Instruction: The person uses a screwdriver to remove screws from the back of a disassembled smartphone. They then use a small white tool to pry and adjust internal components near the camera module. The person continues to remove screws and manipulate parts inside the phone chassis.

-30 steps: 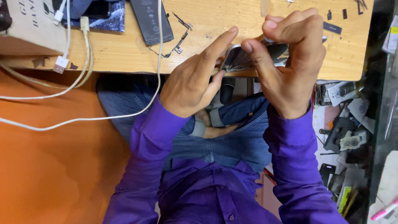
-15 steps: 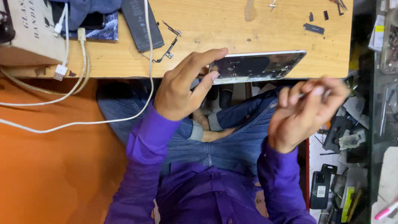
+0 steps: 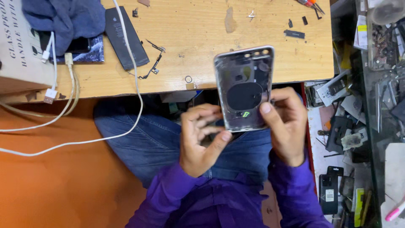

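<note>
Purple long-sleeved shirt is worn, sleeves reaching both wrists. Blue denim jeans are seen on the legs. Both hands are left bare.

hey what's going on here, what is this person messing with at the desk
A person in a purple shirt sits at a wooden table and holds an opened phone housing upright over their lap, its inside facing the camera. The right hand grips its lower right edge, and the left hand touches the lower left edge. On the table lie a black phone battery, small loose parts, white cables and a blue cloth.
</note>
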